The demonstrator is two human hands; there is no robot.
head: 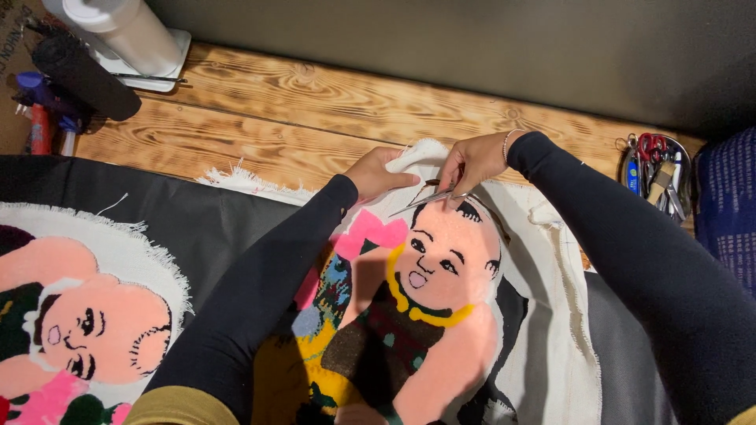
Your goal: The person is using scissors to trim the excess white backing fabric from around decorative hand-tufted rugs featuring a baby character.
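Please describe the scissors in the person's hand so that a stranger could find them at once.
Start at the tufted rug with a child's face in the centre. At its top edge, the right hand holds thin silver scissors, blades pointing toward the left hand. The other tools lie in the round tray far right.

A pair of small scissors [425, 197] is held in the right hand [472, 163], blades pointed left across the top of a tufted rug [417, 315] with a peach cartoon face. The white backing edge is pinched by the left hand [379, 171], just beside the blades. Past both hands, a wooden table [315, 110] is seen. A round tin of tools [657, 175] sits out to the right of the right hand, and a second tufted face rug [87, 323] is laid well left of the left arm.
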